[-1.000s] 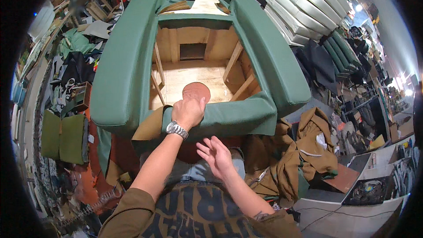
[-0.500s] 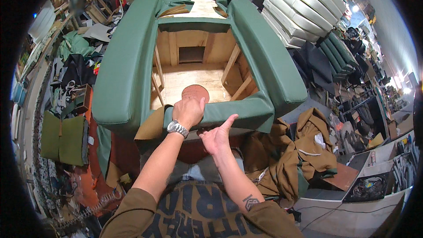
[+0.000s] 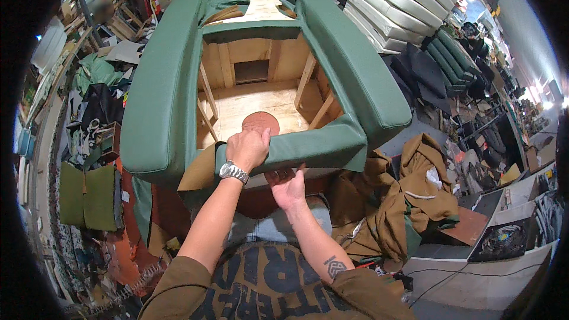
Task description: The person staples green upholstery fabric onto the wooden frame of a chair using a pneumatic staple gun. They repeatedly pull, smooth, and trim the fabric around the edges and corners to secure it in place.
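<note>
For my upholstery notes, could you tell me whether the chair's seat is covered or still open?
Open: inside the green-upholstered chair frame, bare wooden boards and struts show, with no cushion or decking over them.

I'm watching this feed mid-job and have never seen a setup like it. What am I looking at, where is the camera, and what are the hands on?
There is no machine here: a person works with bare hands. The one picture comes from a fisheye camera on the person's head, looking down, so straight edges bend near the rim.

The big thing ahead is a chair frame of bare wood, with green padded arms and a green front rail.

The left hand, with a wristwatch, is closed in a grip on the rail's top edge. The right hand is open, fingers up against the rail's underside.

Brown cloth lies heaped to the right, cushions stacked beyond.
</note>
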A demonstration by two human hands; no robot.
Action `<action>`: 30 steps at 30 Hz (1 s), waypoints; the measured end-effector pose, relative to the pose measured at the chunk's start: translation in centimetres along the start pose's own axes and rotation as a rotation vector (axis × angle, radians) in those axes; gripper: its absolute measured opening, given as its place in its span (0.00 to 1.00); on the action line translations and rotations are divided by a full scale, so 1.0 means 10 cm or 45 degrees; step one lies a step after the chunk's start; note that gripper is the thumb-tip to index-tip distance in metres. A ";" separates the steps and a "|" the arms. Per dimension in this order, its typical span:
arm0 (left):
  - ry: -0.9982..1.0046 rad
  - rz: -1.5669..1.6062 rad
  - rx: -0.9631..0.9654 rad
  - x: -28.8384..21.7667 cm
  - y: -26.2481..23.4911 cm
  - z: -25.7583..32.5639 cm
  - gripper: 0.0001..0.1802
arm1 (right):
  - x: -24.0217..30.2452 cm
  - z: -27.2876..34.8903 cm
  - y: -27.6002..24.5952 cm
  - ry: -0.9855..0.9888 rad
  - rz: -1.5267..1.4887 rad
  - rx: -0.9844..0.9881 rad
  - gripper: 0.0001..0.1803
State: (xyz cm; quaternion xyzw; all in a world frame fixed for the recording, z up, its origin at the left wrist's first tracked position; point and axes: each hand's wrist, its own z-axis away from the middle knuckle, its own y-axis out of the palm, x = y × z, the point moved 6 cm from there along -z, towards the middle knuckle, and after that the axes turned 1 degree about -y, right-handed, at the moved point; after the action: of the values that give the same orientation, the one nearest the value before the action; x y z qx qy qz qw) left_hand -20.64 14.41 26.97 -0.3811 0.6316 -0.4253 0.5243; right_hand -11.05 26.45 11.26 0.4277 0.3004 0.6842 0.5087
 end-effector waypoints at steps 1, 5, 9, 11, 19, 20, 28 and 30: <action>0.001 0.028 -0.005 0.00 0.00 0.00 0.33 | -0.02 -0.01 -0.02 -0.008 0.020 0.018 0.40; 0.000 0.016 -0.002 0.01 0.02 -0.02 0.34 | -0.08 -0.04 -0.14 -0.038 0.079 -0.119 0.25; -0.008 0.010 0.022 0.03 0.05 -0.02 0.35 | -0.07 0.17 -0.06 -0.036 0.445 -0.283 0.19; 0.001 0.029 0.008 0.03 0.05 -0.02 0.36 | -0.01 0.50 -0.02 0.102 0.843 -0.500 0.15; 0.063 0.013 -0.004 0.07 0.16 -0.03 0.31 | 0.88 0.50 1.75 -1.498 2.276 0.495 0.10; 0.222 -0.113 0.038 0.02 0.20 -0.04 0.17 | 0.85 0.27 1.80 -1.371 2.568 0.418 0.12; 0.253 0.057 -0.015 -0.04 0.30 -0.04 0.11 | 0.79 -0.20 1.61 -1.167 3.051 0.310 0.22; 0.189 0.134 -0.038 -0.06 0.23 -0.05 0.11 | 0.83 -0.24 1.59 -1.198 3.090 0.294 0.22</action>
State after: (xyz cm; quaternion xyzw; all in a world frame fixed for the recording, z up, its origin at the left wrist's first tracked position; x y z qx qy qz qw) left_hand -21.10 15.79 25.07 -0.3226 0.6942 -0.4149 0.4918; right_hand -21.13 29.62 25.89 0.6621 -0.4234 0.4605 -0.4127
